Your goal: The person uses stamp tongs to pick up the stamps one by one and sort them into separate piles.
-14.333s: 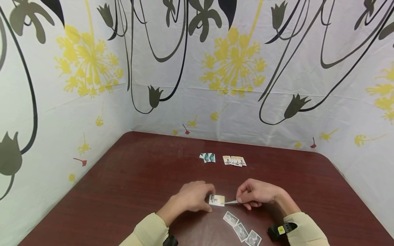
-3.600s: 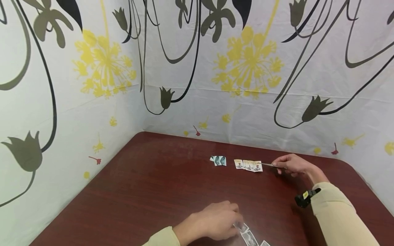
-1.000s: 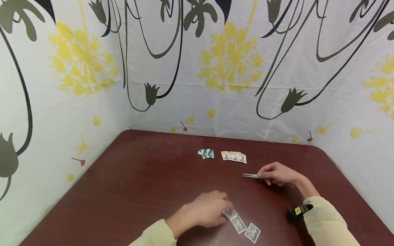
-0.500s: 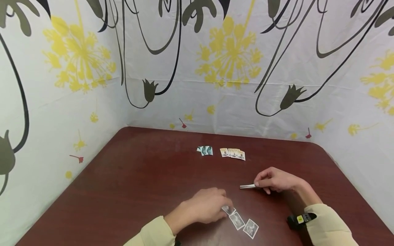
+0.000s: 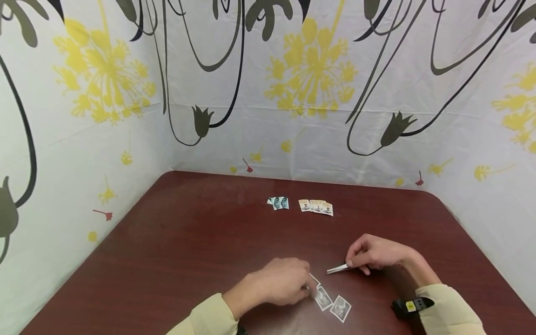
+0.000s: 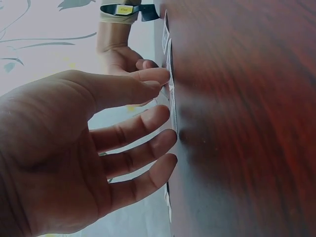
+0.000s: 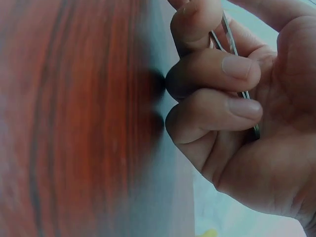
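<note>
Three small grey, white-bordered stamps lie in a slanting row on the table near me. My left hand is over the upper end of that row, hiding part of the topmost stamp. In the left wrist view its fingers are spread and loosely bent, with tips at the table surface by the stamps. Between thumb and fingers, my right hand holds metal tweezers, which point left with their tips a little beyond the row. The tweezers' back end lies against the palm in the right wrist view.
Toward the far side of the brown table, overlapping teal stamps lie left of several overlapping yellowish stamps. A patterned white cloth hangs behind the table and along its left side.
Earlier, my right hand held the tweezers at the yellowish stamps; it has since come back toward me, beside the grey ones. My left hand went from the yellowish stamp to the grey row.
</note>
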### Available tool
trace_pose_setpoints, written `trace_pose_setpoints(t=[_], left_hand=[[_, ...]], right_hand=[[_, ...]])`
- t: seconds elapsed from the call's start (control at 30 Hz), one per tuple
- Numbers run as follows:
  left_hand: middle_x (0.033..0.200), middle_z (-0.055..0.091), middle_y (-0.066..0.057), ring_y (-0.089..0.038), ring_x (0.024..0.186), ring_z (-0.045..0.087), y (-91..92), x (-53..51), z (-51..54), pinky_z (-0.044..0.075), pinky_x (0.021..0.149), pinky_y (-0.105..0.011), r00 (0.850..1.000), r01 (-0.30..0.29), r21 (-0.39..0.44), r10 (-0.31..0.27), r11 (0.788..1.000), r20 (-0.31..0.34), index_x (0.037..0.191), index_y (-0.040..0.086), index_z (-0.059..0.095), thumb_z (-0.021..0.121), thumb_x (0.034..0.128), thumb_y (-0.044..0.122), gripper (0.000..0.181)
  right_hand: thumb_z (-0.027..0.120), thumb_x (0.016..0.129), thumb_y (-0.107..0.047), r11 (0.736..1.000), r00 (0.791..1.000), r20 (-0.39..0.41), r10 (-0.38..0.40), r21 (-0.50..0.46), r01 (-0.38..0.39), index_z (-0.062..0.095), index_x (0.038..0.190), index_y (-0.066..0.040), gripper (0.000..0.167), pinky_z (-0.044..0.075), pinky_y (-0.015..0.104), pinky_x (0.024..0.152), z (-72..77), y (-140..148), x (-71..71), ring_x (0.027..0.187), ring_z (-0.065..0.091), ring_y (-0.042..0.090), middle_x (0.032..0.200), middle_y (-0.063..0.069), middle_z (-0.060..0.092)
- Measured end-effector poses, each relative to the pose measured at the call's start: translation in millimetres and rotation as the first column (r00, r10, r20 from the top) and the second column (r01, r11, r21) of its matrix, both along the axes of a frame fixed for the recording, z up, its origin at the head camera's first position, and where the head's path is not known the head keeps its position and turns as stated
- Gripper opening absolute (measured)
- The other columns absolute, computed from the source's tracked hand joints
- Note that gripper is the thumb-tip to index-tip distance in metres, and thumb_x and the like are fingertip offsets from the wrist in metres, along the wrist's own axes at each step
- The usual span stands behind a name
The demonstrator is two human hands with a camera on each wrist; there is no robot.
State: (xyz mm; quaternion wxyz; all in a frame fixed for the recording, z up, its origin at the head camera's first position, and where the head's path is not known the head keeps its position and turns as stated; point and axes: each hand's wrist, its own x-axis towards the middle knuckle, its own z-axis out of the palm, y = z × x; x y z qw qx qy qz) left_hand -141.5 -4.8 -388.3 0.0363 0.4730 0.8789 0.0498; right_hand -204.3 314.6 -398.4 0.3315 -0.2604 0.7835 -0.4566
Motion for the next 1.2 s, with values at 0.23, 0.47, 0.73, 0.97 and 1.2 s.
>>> trace_pose_setpoints(t=[0.23, 0.47, 0.73, 0.97, 1.2], left_hand=[[0.094, 0.063, 0.017, -0.001, 0.085, 0.060, -0.8, -0.4, -0.4, 0.045, 0.059, -0.022, 1.000, 0.010, 0.001, -0.010, 1.000, 0.008, 0.099, 0.044, 0.082, 0.074, 0.0966, 0.026, 0.020], [0.094, 0.064, 0.017, -0.001, 0.085, 0.061, -0.5, -0.9, -0.2, 0.046, 0.060, -0.023, 1.000, 0.006, 0.004, -0.006, 1.000, 0.015, 0.099, 0.045, 0.082, 0.074, 0.0962, 0.026, 0.021], [0.095, 0.064, 0.017, -0.001, 0.087, 0.061, -0.8, -0.5, 0.1, 0.046, 0.060, -0.023, 1.000, 0.009, 0.007, -0.009, 1.000, 0.016, 0.100, 0.043, 0.082, 0.074, 0.0954, 0.024, 0.021], [0.094, 0.064, 0.017, -0.001, 0.087, 0.060, -0.5, -0.3, 0.9, 0.044, 0.059, -0.022, 1.000, 0.008, 0.005, -0.008, 1.000, 0.015, 0.099, 0.042, 0.082, 0.076, 0.0914, 0.024, 0.021], [0.094, 0.064, 0.017, -0.001, 0.088, 0.060, -0.6, 0.9, 0.7, 0.045, 0.061, -0.022, 1.000, 0.004, -0.008, -0.003, 1.000, 0.017, 0.099, 0.042, 0.081, 0.078, 0.0907, 0.026, 0.019]], right_hand=[[0.067, 0.098, -0.008, 0.999, 0.999, 0.014, 0.038, -0.010, -0.038, 0.077, 0.097, 0.005, 0.016, 0.032, 0.020, 0.042, -0.3, -5, 4.1, 0.046, 0.042, 0.002, 0.066, 0.041, 0.048], [0.071, 0.096, -0.010, 0.998, 0.999, 0.005, 0.054, 0.018, -0.054, 0.078, 0.093, 0.003, 0.015, 0.034, 0.019, 0.043, 0.0, -9, 6.3, 0.045, 0.043, 0.000, 0.065, 0.041, 0.050], [0.073, 0.094, -0.012, 0.997, 0.998, -0.022, 0.060, 0.051, -0.059, 0.079, 0.088, -0.001, 0.014, 0.036, 0.019, 0.043, 0.3, -11, 8.9, 0.044, 0.045, 0.000, 0.063, 0.040, 0.053], [0.074, 0.093, -0.012, 0.996, 0.997, 0.013, 0.071, 0.045, -0.072, 0.079, 0.087, 0.001, 0.016, 0.038, 0.018, 0.044, 2.6, -16, 11.6, 0.044, 0.047, 0.002, 0.065, 0.042, 0.053], [0.073, 0.093, -0.013, 0.995, 0.996, 0.033, 0.086, 0.040, -0.087, 0.077, 0.085, 0.003, 0.018, 0.039, 0.017, 0.044, 0.3, -22, 13.8, 0.044, 0.047, 0.001, 0.064, 0.041, 0.052]])
